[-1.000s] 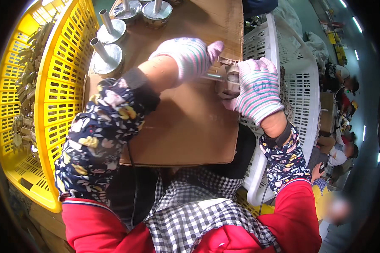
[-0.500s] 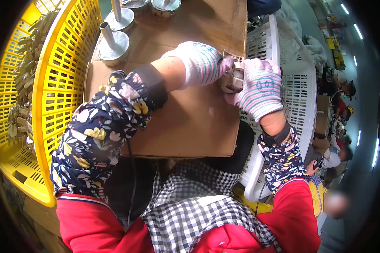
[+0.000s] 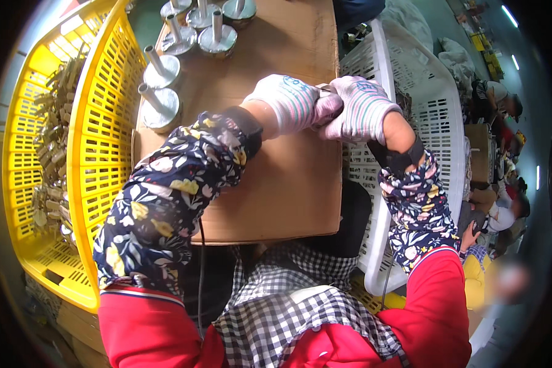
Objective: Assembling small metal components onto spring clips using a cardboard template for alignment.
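My left hand (image 3: pixel 293 104), in a striped knit glove, is closed with its thumb and fingertips pressed against my right hand. In a matching glove, my right hand (image 3: pixel 359 109) has its fingers curled inward. Between them they grip a small dull-metal part (image 3: pixel 323 88), of which only a sliver shows at the top; the gloves cover the rest. Both hands are above the right side of a brown cardboard sheet (image 3: pixel 270 196).
Several metal discs with upright tubes (image 3: pixel 161 109) stand at the cardboard's far left. A yellow crate (image 3: pixel 104 147) at the left holds many metal pieces (image 3: pixel 58 135). Along the right is a white basket (image 3: pixel 435 141). Other people (image 3: pixel 500 208) sit farther right.
My right hand has rolled over and closed around the metal part, which showed openly between the hands before. The view has shifted, bringing more tubed discs into sight.
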The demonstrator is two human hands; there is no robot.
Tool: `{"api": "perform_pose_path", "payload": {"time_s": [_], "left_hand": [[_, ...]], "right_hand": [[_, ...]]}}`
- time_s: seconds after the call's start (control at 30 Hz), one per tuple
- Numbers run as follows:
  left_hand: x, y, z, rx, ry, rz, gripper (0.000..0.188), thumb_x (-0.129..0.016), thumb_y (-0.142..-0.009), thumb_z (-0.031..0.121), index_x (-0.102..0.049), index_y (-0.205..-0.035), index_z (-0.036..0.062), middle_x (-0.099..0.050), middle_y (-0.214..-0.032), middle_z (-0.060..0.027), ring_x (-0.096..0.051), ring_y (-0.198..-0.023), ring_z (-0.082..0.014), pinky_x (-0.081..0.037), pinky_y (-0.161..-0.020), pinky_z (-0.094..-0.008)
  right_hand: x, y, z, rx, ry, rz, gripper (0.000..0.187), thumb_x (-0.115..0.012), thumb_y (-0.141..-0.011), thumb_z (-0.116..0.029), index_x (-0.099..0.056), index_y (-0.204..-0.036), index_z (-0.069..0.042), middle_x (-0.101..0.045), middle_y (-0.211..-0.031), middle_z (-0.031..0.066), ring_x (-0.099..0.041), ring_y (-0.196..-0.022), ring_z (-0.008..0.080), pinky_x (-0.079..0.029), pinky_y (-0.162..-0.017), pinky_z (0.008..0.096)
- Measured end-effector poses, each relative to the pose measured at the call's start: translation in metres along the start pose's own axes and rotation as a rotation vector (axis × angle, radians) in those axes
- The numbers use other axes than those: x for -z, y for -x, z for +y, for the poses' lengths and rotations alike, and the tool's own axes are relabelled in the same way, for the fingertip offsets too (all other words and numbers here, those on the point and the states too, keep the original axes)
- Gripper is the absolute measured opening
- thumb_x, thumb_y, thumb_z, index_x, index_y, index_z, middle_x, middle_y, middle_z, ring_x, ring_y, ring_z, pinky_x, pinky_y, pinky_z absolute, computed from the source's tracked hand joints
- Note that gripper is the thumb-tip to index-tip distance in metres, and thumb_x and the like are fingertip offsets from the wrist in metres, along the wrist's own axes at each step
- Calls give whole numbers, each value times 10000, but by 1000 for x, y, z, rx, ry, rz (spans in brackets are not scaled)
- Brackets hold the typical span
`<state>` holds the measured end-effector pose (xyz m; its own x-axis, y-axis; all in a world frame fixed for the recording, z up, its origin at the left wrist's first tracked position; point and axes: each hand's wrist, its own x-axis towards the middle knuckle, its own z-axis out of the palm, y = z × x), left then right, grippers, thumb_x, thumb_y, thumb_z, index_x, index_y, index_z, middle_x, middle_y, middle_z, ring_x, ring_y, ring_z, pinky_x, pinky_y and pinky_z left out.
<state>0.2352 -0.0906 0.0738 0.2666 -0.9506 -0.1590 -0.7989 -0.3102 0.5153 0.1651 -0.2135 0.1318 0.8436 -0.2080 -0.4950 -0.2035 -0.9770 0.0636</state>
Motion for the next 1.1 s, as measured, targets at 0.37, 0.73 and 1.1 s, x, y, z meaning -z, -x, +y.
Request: {"api": "perform_pose_path", "payload": {"time_s": [0.37,0.73,1.1], "left_hand": [[-4,-39,-37,297,297,-121,674,-189,-889,531,-621,-912,15,-618,-898,-205,-569,-886,-353,-404,-818,-410],[1,-78,-64,240,416,-5,635,-232,-873,530,-600,-949,18,-615,-917,-189,-560,-904,-341,-389,-824,-384],[24,-109,-68,244,-101,141,556,-168,-912,398,-585,-1012,46,-594,-1008,-199,-554,-966,-344,-394,-868,-398]], "right_hand": [[-5,-23,4,51,75,82,547,-655,-586,-434,-601,-1006,-88,-601,-997,124,-543,-983,254,-357,-888,364],[1,-39,8,53,365,268,730,-705,-561,-476,-477,-1114,-58,-528,-1070,87,-470,-1053,227,-296,-928,398],[31,-114,54,65,-77,-123,670,-725,-540,-355,-518,-1099,-49,-557,-1063,82,-511,-1042,241,-354,-912,391]]}}
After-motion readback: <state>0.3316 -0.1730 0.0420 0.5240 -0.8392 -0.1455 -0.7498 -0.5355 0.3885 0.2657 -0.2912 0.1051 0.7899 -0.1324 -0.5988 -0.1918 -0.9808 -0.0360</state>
